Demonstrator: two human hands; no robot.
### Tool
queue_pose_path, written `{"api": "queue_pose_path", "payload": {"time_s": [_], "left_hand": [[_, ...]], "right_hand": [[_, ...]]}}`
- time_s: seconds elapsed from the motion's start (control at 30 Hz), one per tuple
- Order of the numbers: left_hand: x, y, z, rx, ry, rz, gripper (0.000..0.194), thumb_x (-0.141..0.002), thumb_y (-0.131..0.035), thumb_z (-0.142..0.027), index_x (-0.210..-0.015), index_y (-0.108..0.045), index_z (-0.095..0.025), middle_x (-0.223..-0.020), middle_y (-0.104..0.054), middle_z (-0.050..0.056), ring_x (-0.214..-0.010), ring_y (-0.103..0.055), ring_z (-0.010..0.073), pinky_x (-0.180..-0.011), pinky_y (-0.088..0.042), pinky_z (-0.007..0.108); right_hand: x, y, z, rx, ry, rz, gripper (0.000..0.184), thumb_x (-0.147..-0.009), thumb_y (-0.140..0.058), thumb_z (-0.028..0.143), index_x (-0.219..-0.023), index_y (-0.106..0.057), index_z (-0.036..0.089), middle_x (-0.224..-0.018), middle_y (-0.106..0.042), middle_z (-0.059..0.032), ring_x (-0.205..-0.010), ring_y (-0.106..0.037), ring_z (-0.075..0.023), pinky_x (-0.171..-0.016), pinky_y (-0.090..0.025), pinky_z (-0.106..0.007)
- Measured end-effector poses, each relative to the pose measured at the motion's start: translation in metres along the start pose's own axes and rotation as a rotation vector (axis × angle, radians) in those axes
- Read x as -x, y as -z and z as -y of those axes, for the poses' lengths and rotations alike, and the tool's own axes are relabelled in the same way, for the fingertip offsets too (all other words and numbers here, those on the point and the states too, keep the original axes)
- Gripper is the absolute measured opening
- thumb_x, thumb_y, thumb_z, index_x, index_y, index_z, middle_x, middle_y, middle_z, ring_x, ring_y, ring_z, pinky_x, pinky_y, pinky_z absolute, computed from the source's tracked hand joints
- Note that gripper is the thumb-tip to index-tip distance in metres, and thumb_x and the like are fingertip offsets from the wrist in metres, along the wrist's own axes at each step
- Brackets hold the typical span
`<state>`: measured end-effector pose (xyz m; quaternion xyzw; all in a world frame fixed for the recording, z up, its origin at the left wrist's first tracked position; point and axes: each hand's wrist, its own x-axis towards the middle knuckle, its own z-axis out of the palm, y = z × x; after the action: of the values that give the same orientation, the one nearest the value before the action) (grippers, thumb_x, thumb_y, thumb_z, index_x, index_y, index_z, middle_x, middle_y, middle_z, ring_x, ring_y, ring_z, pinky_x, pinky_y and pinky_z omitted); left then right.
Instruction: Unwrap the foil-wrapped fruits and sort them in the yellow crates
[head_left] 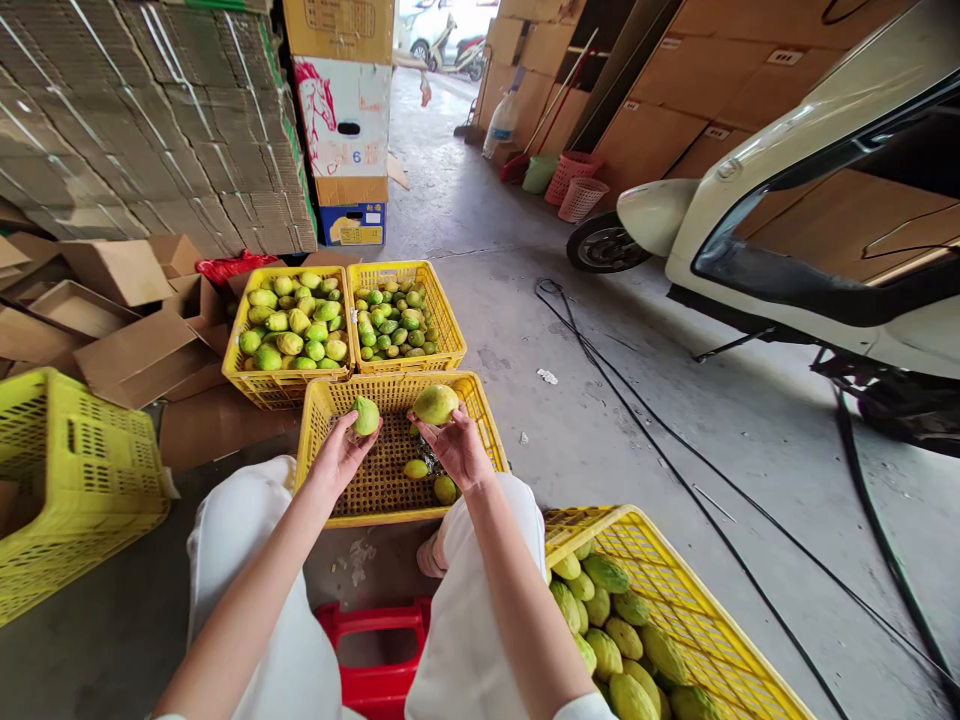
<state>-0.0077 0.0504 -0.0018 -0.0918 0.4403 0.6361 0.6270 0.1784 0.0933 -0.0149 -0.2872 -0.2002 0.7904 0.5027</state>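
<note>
My left hand (346, 447) is closed on a round green fruit (365, 415), gripped between thumb and fingers. In my right hand (459, 450) rests a larger yellow-green fruit (435, 404), held up with the fingers beneath and around it. Both hands are above a yellow plastic crate (397, 520) with a slotted floor. Inside that crate, a small yellow fruit (416, 469) and another yellow fruit (445, 490) lie near its right side, beside something crumpled and shiny that my right hand partly covers.
Behind stand a crate of yellow-green fruit (296, 318) and a crate of smaller green fruit (396, 318). At lower right, a tilted crate (697, 620) holds long green fruit. A red stool (375, 660) is beneath me. Flattened cartons (142, 340), black cables (637, 400) and a white vehicle (795, 190) flank the floor.
</note>
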Motion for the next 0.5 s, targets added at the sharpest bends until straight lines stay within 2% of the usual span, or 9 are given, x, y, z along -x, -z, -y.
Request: {"api": "queue_pose_path", "payload": {"time_s": [0.17,0.33,0.43,0.5], "left_hand": [[0.0024,-0.0033,-0.0021,-0.032,0.007,-0.014,0.016,-0.093,-0.060,-0.016,-0.107,-0.067,-0.013,-0.087,-0.073,0.010,-0.076,-0.072,0.0169,-0.063,-0.059,0.021],[0.0015,-0.0024,-0.0013,-0.042,-0.009,-0.030,0.002,-0.091,-0.063,-0.017,-0.091,-0.064,-0.015,-0.075,-0.067,0.006,-0.061,-0.061,0.0119,-0.052,-0.051,0.019],[0.0011,-0.0017,-0.0006,-0.048,0.000,-0.029,0.009,-0.094,-0.062,-0.021,-0.087,-0.063,-0.015,-0.073,-0.065,0.006,-0.057,-0.058,0.0112,-0.050,-0.051,0.020],[0.0017,-0.0018,-0.0007,-0.042,0.002,-0.037,0.010,-0.096,-0.061,-0.022,-0.089,-0.063,-0.015,-0.074,-0.066,0.006,-0.061,-0.062,0.0127,-0.056,-0.056,0.022]], "right_hand": [[0.0001,0.0013,-0.0026,0.034,-0.010,-0.001,0.049,-0.068,-0.086,0.040,-0.111,-0.062,0.033,-0.115,-0.073,0.0023,-0.096,-0.076,-0.0220,-0.092,-0.060,-0.041],[-0.0036,0.0085,-0.0074,0.101,-0.035,-0.043,0.041,-0.077,-0.080,0.047,-0.112,-0.064,0.034,-0.095,-0.074,0.0058,-0.082,-0.072,-0.0154,-0.074,-0.059,-0.029],[-0.0038,0.0092,-0.0076,0.083,-0.023,-0.030,0.041,-0.073,-0.083,0.045,-0.105,-0.062,0.032,-0.096,-0.074,0.0046,-0.083,-0.074,-0.0163,-0.074,-0.060,-0.029],[-0.0034,0.0078,-0.0069,0.070,-0.020,-0.021,0.042,-0.069,-0.086,0.041,-0.098,-0.058,0.030,-0.098,-0.075,0.0025,-0.085,-0.075,-0.0184,-0.075,-0.060,-0.030]]}}
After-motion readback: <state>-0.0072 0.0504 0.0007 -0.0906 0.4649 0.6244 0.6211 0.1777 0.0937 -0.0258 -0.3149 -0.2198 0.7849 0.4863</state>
